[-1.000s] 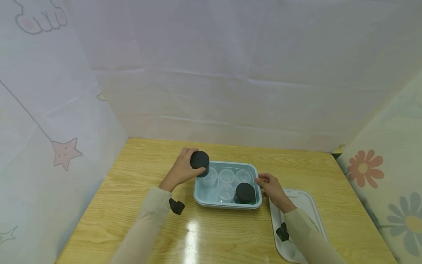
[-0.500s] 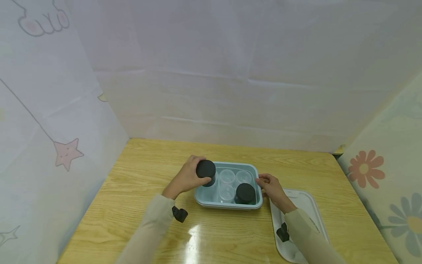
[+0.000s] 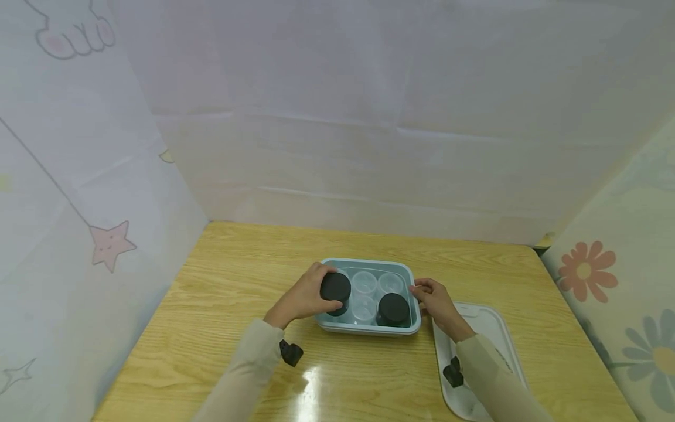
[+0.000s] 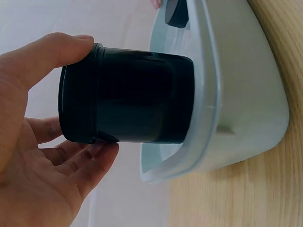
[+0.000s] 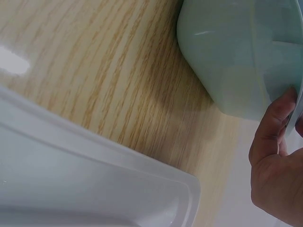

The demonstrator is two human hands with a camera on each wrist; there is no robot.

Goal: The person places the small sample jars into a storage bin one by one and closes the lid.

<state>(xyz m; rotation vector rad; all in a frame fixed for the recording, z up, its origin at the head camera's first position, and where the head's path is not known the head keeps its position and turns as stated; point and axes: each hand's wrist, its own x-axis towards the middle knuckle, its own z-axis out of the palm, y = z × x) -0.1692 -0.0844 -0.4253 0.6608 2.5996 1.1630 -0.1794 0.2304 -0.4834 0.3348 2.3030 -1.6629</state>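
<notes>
My left hand grips a black lidded jar round its lid, thumb on one side and fingers on the other. In the left wrist view the jar's base is at the rim of a pale blue plastic tub. My right hand pinches the tub's right rim between thumb and fingers. Inside the tub stand several clear plastic cups, one partly hidden behind the held jar. A second black jar occupies the tub's front right corner.
A white lid lies on the wooden table at the right, partly under my right forearm. White patterned sheets hang behind the table and along both sides.
My left hand has brought the black jar rightward and toward me, from over the back left cup to over the tub's front left. My right hand stays at the rim.
</notes>
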